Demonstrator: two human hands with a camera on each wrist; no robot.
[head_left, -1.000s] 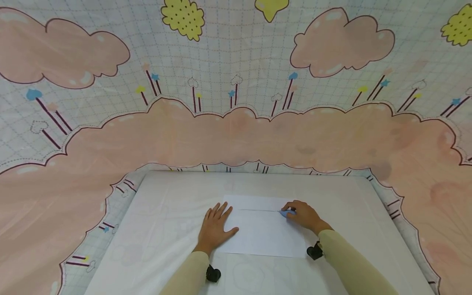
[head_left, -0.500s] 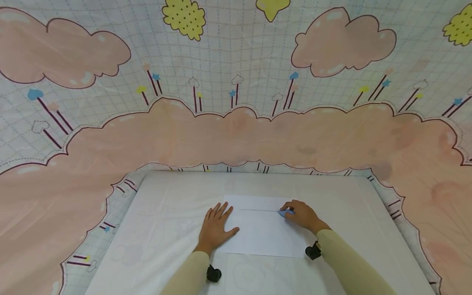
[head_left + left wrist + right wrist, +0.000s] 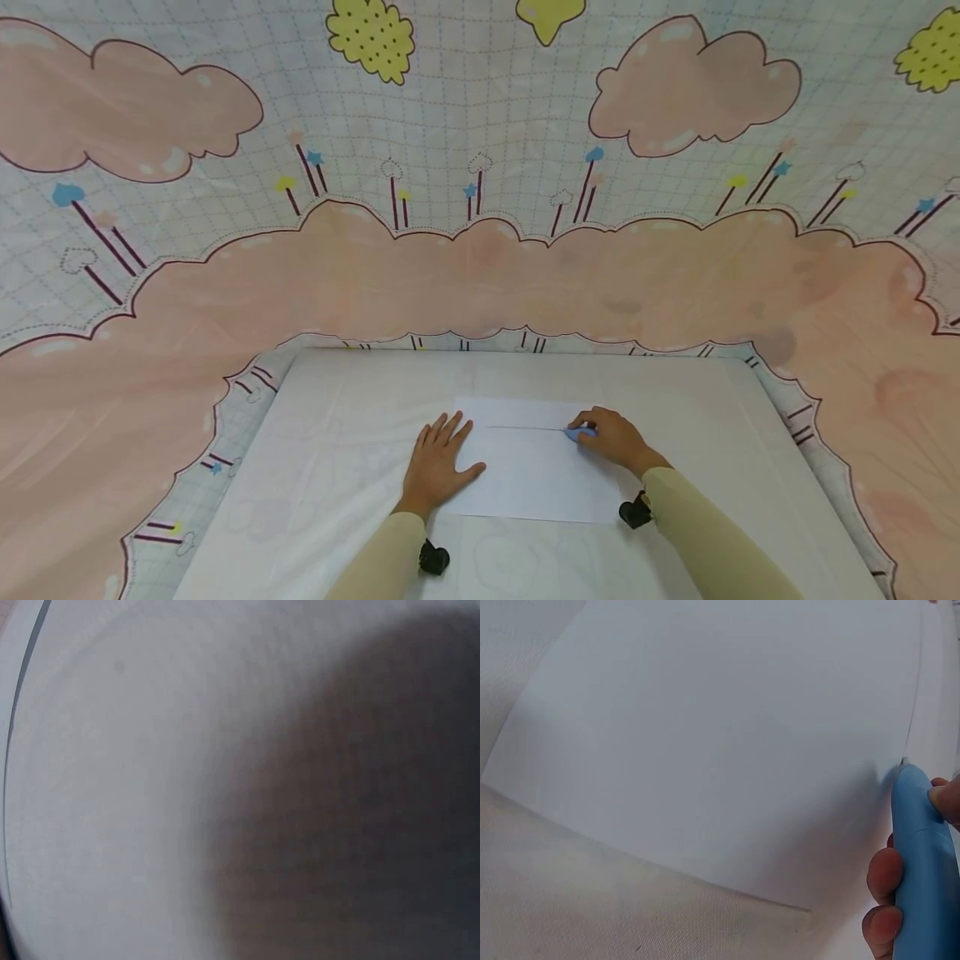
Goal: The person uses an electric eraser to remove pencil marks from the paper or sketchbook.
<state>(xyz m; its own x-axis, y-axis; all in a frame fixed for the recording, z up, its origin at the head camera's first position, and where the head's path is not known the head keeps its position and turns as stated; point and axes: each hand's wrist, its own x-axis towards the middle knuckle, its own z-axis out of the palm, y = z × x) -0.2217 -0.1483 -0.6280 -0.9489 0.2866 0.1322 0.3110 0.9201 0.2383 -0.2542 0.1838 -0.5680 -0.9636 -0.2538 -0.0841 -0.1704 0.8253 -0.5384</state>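
A white sheet of paper (image 3: 536, 483) lies on the white-covered table, with a thin dark line (image 3: 517, 427) running across its upper part. My left hand (image 3: 437, 468) rests with fingers spread over the sheet's left edge, thumb out on the paper. In the left wrist view a dark blur fills the right side and hides the fingers. My right hand (image 3: 617, 437) grips a blue utility knife (image 3: 922, 859) near the sheet's right side. Its small metal tip touches the paper at the line's right end; whether the line is a cut through the sheet I cannot tell.
The white tabletop (image 3: 360, 392) extends around the sheet on all sides. Behind and beside it hangs a patterned cloth (image 3: 480, 283) with clouds and stars. Black wrist cameras sit at the left cuff (image 3: 433, 557) and the right cuff (image 3: 635, 510).
My right hand has shifted slightly to the left with the utility knife, its tip staying on the line. The left hand and the paper have stayed in place.
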